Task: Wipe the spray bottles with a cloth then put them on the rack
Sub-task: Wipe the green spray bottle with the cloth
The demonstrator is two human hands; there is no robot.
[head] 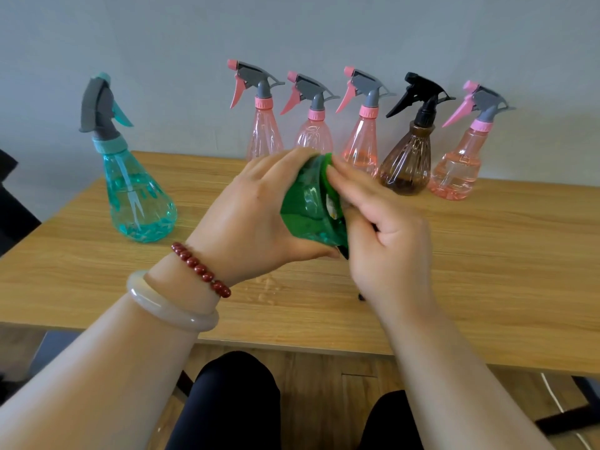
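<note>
Hands over a wooden table, seen from my own head. My left grip is curled round the body of a green spray bottle, thumb below and fingers over the top, holding it clear of the table and tipped on its side. The bottle's broad base faces my right grip, whose fingers lie straight and close together, pressed flat against that base. A small dark piece shows under this palm; I cannot tell what it is.

At the left of the table a teal spray bottle with a grey head stands upright, well apart from the others. Along the far edge, against the grey wall, stands a row of upright bottles: four pink spray bottles and, second from the right, a brown spray bottle with a black head.

My left wrist carries a red bead bracelet and a pale bangle.
</note>
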